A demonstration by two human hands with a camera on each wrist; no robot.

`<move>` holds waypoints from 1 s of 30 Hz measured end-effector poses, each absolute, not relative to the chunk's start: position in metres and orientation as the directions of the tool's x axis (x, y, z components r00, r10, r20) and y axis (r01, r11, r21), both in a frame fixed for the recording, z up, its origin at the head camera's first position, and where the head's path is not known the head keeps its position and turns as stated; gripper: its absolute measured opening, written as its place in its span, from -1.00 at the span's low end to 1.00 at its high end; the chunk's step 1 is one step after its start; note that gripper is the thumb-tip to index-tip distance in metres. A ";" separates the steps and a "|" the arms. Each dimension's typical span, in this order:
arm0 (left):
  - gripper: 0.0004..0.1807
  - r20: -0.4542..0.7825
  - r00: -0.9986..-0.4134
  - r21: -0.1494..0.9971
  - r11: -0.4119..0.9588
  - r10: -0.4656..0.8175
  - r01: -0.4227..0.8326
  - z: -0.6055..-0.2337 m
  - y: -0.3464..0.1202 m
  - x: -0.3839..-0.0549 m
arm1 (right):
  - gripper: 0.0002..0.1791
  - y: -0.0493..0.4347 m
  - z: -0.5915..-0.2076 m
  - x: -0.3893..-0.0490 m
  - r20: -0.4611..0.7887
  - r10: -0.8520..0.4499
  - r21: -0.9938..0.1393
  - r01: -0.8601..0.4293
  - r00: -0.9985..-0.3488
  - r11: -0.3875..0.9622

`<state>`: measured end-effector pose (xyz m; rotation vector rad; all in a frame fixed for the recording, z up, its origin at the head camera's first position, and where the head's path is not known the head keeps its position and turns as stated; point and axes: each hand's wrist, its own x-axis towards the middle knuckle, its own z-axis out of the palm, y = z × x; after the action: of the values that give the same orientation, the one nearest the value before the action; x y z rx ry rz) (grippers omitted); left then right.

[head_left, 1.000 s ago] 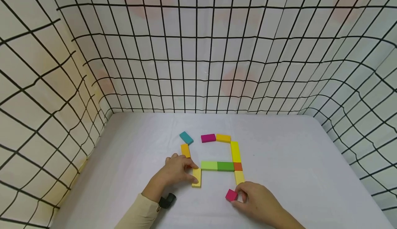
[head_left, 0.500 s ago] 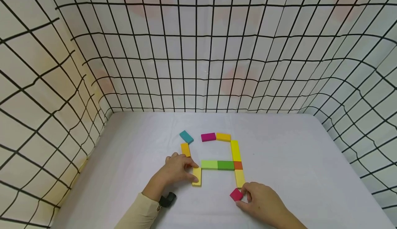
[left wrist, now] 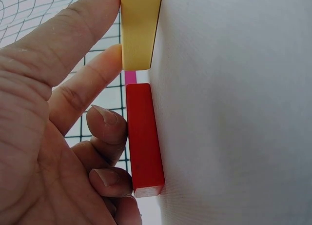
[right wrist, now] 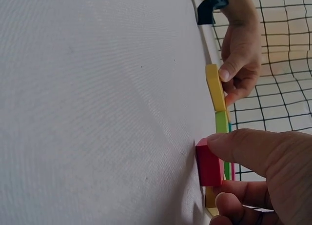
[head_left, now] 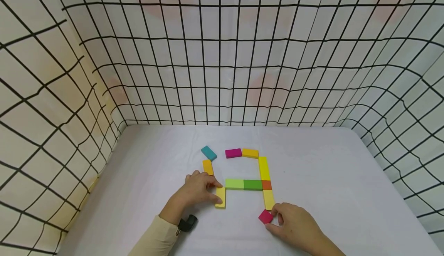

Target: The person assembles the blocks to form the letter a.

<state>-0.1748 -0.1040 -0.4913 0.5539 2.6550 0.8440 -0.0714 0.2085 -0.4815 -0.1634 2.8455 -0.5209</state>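
Observation:
My left hand [head_left: 199, 189] holds a pale yellow block [head_left: 221, 199] between thumb and index finger, at the left end of a light green block [head_left: 234, 184]. Beneath its curled other fingers a red block [left wrist: 144, 137] shows in the left wrist view. My right hand [head_left: 295, 223] pinches a pinkish-red block [head_left: 265, 216] between thumb and forefinger. That block stands turned cornerwise just below another pale yellow block [head_left: 268, 199]; in the right wrist view the pinkish-red block [right wrist: 209, 162] lies on or close over the white cloth.
Right of the light green block come a green block [head_left: 253, 185] and an orange-red one [head_left: 266, 185]. Above lie yellow [head_left: 263, 168], orange-yellow [head_left: 250, 153] and magenta [head_left: 233, 153] blocks; at left, teal [head_left: 209, 152] and orange [head_left: 208, 167]. Black netting [head_left: 229, 67] surrounds the white table [head_left: 329, 179].
My right hand has slid the pinkish-red block a little to the right, under the right-hand pale yellow block, and turned it slightly. My left hand has stayed in place on its block.

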 end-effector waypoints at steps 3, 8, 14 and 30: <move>-0.54 -0.169 -0.880 0.604 0.752 0.444 0.264 -0.490 -0.104 -0.175 | -0.65 0.208 -0.480 -0.071 -0.218 -0.145 -0.360 -0.059 -0.965 0.931; -0.54 -0.170 -0.879 0.610 0.749 0.445 0.261 -0.489 -0.104 -0.174 | -0.63 0.210 -0.471 -0.077 -0.252 -0.087 -0.367 0.012 -0.964 0.930; -0.55 -0.173 -0.881 0.604 0.754 0.440 0.258 -0.491 -0.104 -0.175 | -0.68 0.224 -0.467 -0.106 -0.189 -0.089 -0.462 0.008 -0.978 0.887; -0.54 -0.172 -0.875 0.616 0.743 0.452 0.263 -0.492 -0.106 -0.177 | -0.47 0.249 -0.524 -0.193 -0.102 -0.123 -0.696 -0.018 -0.987 0.718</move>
<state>-0.1771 -0.1057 -0.4925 0.5556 2.6333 0.8626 -0.1932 0.2487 -0.5244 -0.1149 2.7794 -1.1240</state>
